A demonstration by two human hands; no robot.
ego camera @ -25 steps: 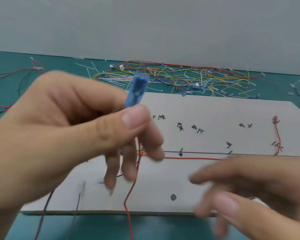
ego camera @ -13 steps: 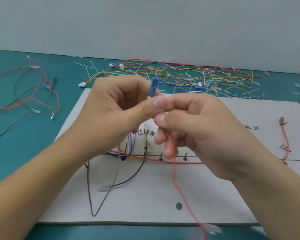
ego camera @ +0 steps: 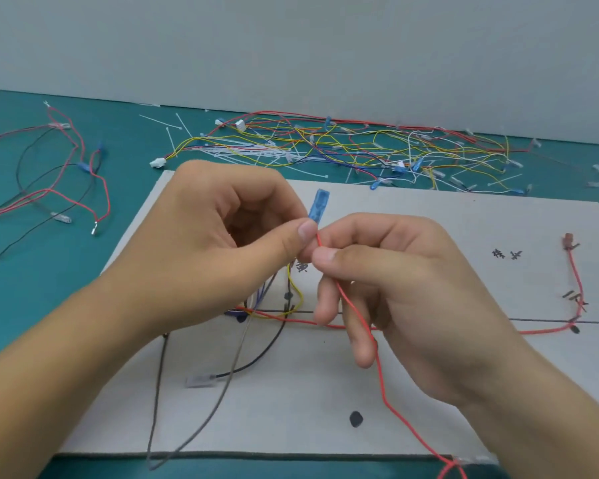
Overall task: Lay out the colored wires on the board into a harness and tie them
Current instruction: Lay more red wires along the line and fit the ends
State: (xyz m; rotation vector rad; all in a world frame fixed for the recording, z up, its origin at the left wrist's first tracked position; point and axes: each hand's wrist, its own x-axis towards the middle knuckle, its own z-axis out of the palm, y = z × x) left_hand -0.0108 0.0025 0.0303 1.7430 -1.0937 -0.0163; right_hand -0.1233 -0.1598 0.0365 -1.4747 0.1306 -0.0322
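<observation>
Then your left hand pinched the blue terminal, your right hand its red wire, above the middle of the board; a tug risked dragging laid wires off their marks.

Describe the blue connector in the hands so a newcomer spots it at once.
Above the grey board, the left hand and right hand meet. A flat blue connector sticks up from the left thumb tip, its red wire running down through the right hand. Other blue connectors lie loose in the wire pile behind; only this one is held.
</observation>
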